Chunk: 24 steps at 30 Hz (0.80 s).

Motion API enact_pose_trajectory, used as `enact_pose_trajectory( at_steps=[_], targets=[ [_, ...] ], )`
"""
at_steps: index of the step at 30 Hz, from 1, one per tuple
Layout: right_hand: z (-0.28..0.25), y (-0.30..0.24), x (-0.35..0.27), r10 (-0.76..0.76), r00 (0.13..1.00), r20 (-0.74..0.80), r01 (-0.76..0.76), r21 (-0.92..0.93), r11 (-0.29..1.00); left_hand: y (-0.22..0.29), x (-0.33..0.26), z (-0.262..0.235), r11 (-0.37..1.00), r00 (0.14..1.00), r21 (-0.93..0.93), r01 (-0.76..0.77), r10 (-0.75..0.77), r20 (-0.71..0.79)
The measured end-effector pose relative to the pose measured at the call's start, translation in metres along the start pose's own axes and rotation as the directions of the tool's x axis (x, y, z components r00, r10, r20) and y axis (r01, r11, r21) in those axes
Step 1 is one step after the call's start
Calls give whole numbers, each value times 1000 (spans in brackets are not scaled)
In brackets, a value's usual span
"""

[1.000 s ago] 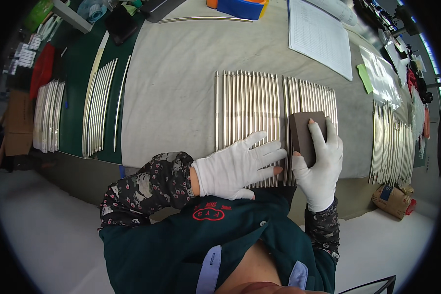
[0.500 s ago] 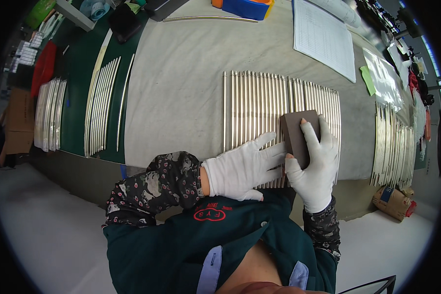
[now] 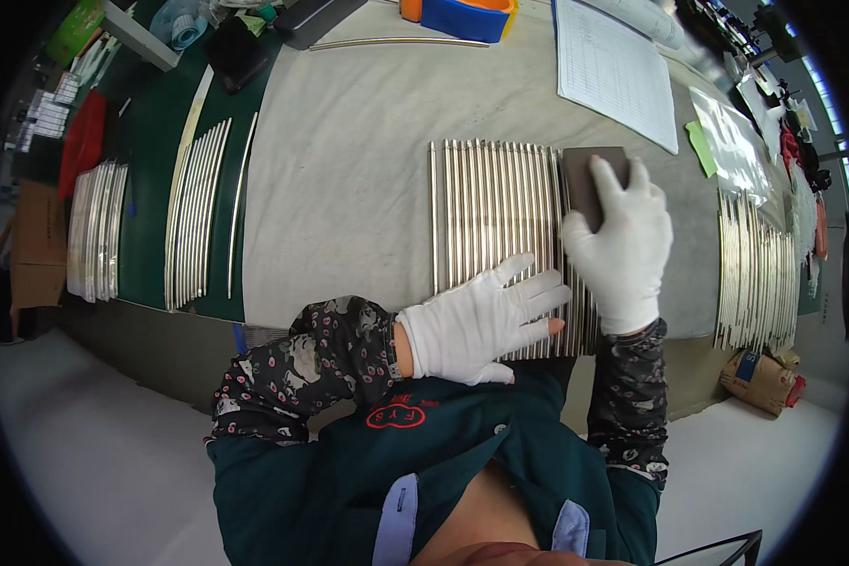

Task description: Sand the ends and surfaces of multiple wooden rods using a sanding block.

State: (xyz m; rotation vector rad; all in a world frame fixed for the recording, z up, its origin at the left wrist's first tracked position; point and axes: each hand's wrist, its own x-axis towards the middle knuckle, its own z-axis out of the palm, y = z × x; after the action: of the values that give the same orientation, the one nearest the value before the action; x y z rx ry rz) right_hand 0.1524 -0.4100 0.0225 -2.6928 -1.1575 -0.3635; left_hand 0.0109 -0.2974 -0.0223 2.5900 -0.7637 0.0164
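A row of thin, shiny metal rods [image 3: 486, 208] lies side by side on the grey cloth in front of me. My left hand [image 3: 481, 316], in a white glove with bare fingertips, rests flat across their near ends, fingers spread. In a matching glove, my right hand [image 3: 623, 245] grips a grey-brown rectangular block [image 3: 581, 193], which looks like a sanding block. The block sits over the far right part of the row. It and my hand cover some of the rods there.
More rods lie on the green mat [image 3: 141, 226] to the left, including a bundle [image 3: 97, 231] in clear wrap. Another rod bundle [image 3: 757, 278] is at the right. Farther off are a single rod [image 3: 401, 42], a blue-and-orange object [image 3: 467, 17] and a paper sheet [image 3: 618, 80].
My right hand and the block have moved away from me along the rods. Rods that showed on the right of that hand no longer show there. My left hand has shifted slightly right.
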Motion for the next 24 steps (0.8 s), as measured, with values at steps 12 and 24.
enact_pose_trajectory(
  at_steps=[12,24],
  targets=[
    [22,173,-50,190,971,-148,-234,-402,885,1,1,-1,1000,1000,-18,-9,9,-6],
    [8,64,-66,-515,824,235,468,231,853,-9,-57,-17,997,990,75,31,-41,138]
  ],
)
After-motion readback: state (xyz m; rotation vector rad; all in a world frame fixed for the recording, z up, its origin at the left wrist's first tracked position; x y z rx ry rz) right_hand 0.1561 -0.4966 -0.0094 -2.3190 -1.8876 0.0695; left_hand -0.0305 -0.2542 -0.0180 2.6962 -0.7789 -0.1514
